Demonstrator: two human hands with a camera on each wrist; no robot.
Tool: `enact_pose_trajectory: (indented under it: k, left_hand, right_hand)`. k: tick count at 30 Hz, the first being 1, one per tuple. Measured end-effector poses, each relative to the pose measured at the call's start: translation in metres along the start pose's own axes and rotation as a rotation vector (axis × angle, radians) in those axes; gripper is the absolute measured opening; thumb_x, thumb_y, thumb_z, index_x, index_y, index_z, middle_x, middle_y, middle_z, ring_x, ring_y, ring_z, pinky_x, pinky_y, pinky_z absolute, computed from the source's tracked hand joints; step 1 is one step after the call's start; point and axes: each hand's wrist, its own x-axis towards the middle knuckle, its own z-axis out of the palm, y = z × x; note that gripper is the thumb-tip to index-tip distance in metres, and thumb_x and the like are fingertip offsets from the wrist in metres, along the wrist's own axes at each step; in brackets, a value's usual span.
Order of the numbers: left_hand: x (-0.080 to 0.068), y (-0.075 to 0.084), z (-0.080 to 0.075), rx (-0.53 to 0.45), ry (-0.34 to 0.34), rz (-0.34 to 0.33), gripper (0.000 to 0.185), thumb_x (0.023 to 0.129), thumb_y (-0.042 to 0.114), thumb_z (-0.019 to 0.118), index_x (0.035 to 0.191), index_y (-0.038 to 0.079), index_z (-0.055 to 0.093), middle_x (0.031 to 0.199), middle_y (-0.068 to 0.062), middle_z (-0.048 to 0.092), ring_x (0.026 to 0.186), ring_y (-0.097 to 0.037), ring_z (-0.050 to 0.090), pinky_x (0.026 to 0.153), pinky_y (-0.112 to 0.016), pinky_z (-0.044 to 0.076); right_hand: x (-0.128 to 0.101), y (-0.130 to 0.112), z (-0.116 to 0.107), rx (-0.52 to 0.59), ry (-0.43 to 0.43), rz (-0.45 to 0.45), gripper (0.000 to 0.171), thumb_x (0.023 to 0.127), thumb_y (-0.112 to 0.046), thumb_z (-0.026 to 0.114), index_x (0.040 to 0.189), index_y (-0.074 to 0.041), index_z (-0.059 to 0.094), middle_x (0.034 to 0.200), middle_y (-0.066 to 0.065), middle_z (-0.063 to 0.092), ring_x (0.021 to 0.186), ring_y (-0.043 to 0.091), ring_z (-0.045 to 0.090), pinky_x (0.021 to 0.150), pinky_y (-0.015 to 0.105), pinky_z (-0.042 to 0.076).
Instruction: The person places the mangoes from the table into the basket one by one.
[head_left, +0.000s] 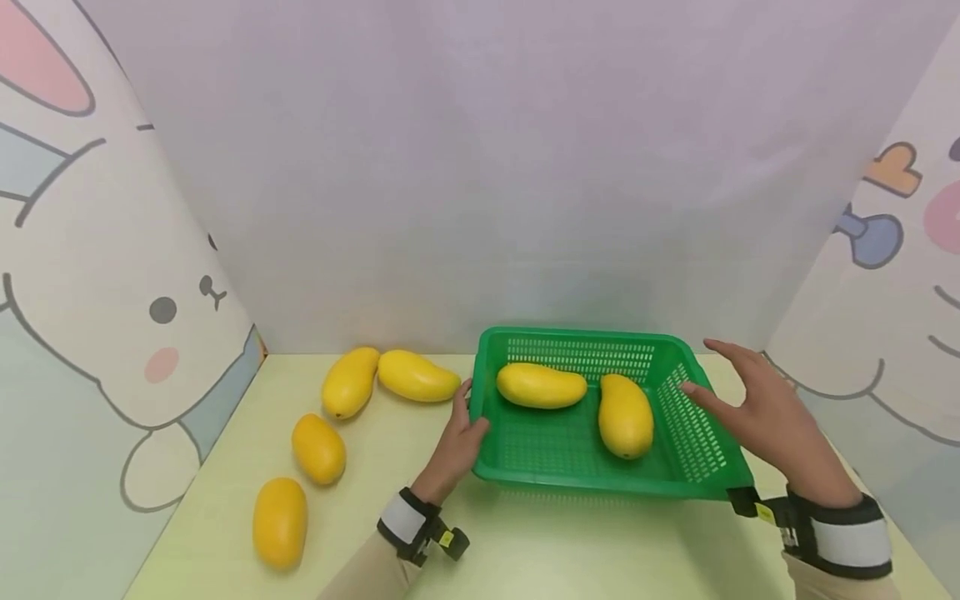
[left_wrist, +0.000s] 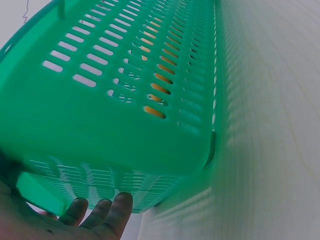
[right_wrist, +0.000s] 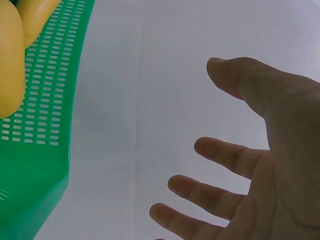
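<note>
Head view: a green plastic basket (head_left: 570,467), rectangular with slotted perforated walls and floor, sits on the pale yellow-green tabletop (head_left: 570,550), right of centre and near the back wall. Two smooth yellow mangoes lie inside it: the left basket mango (head_left: 542,385) lies lengthwise along the far wall, and the right basket mango (head_left: 625,415) points toward the near rim; the two are almost touching. The left hand (head_left: 459,437) grips the basket's left rim, thumb over the edge and fingers underneath. The right hand (head_left: 757,404) hovers just beside the right rim, fingers spread and straight, holding nothing. Four loose mangoes lie on the tabletop to the left: the rear pair (head_left: 390,379) touch at their tips near the back wall, the middle mango (head_left: 318,448) lies apart from them, and the front mango (head_left: 280,522) is nearest the viewer. Bare tabletop runs along the near edge in front of the basket.

Left wrist view: the basket underside (left_wrist: 100,125) fills the frame, glossy plastic with rows of slots, yellow showing through some. Fingertips (left_wrist: 117,210) curl beneath its lower edge. The right of the frame shows blurred pale surface.

Right wrist view: the right hand (right_wrist: 260,170) is open with fingers apart, clear of the basket wall (right_wrist: 45,100). A mango (right_wrist: 10,55) shows behind the slots.
</note>
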Motion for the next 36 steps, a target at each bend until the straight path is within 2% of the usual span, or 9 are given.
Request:
enact_pose_trajectory:
  k: [7, 15, 21, 24, 27, 33, 36]
  left_hand:
    - [0.000, 0.001, 0.001, 0.016, 0.009, -0.008, 0.073, 0.097, 0.004, 0.042, 0.161, 0.008, 0.006, 0.157, -0.026, 0.028, 0.139, -0.044, 0.035, 0.111, -0.062, 0.028]
    - [0.001, 0.002, 0.002, 0.027, 0.002, 0.001, 0.073, 0.097, 0.003, 0.040, 0.160, 0.005, 0.005, 0.154, -0.027, 0.030, 0.135, -0.044, 0.037, 0.108, -0.062, 0.030]
    - [-0.001, 0.000, 0.001, 0.031, 0.009, -0.013, 0.072, 0.098, 0.004, 0.040, 0.161, 0.009, 0.006, 0.155, -0.024, 0.030, 0.135, -0.042, 0.039, 0.109, -0.061, 0.030]
    - [-0.001, -0.003, 0.000, 0.040, 0.015, -0.014, 0.072, 0.098, 0.005, 0.041, 0.161, 0.010, 0.007, 0.154, -0.024, 0.031, 0.134, -0.042, 0.040, 0.108, -0.061, 0.032]
    - [-0.003, -0.005, -0.001, 0.039, 0.024, -0.023, 0.072, 0.098, 0.005, 0.042, 0.161, 0.011, 0.008, 0.153, -0.024, 0.032, 0.133, -0.041, 0.041, 0.108, -0.061, 0.033]
    - [-0.002, -0.005, -0.002, 0.028, 0.007, -0.013, 0.072, 0.099, 0.006, 0.041, 0.161, 0.010, 0.005, 0.155, -0.022, 0.030, 0.135, -0.039, 0.039, 0.109, -0.060, 0.031]
    - [0.001, -0.004, -0.001, 0.031, -0.002, -0.006, 0.071, 0.099, 0.006, 0.041, 0.161, 0.010, 0.005, 0.155, -0.023, 0.030, 0.134, -0.039, 0.039, 0.109, -0.060, 0.030]
  right_hand:
    - [-0.007, 0.013, 0.003, 0.050, 0.032, 0.015, 0.076, 0.096, -0.036, 0.070, 0.154, 0.001, 0.037, 0.148, 0.036, 0.039, 0.132, 0.059, 0.035, 0.095, 0.075, 0.031]
    - [-0.018, 0.022, -0.003, 0.040, 0.021, 0.097, 0.078, 0.098, -0.040, 0.066, 0.159, -0.006, 0.030, 0.151, 0.036, 0.034, 0.134, 0.062, 0.030, 0.092, 0.077, 0.031]
    - [-0.016, 0.025, -0.001, 0.026, 0.026, 0.091, 0.077, 0.098, -0.038, 0.067, 0.158, -0.005, 0.032, 0.145, 0.037, 0.041, 0.126, 0.059, 0.040, 0.087, 0.073, 0.035]
    - [-0.013, 0.028, 0.001, 0.044, 0.022, 0.090, 0.078, 0.098, -0.036, 0.067, 0.158, -0.002, 0.030, 0.145, 0.039, 0.040, 0.125, 0.059, 0.042, 0.088, 0.073, 0.037]
    - [-0.011, 0.036, 0.002, 0.094, -0.020, 0.128, 0.082, 0.100, -0.037, 0.065, 0.160, -0.002, 0.023, 0.147, 0.041, 0.036, 0.125, 0.062, 0.042, 0.091, 0.072, 0.039]
    - [-0.010, 0.057, -0.001, 0.220, -0.165, 0.247, 0.087, 0.104, -0.044, 0.053, 0.163, -0.005, 0.002, 0.154, 0.041, 0.021, 0.132, 0.066, 0.031, 0.094, 0.074, 0.036]
    - [-0.011, 0.067, 0.000, 0.284, -0.191, 0.266, 0.088, 0.105, -0.045, 0.052, 0.163, -0.006, -0.002, 0.156, 0.041, 0.018, 0.135, 0.065, 0.027, 0.095, 0.075, 0.034]
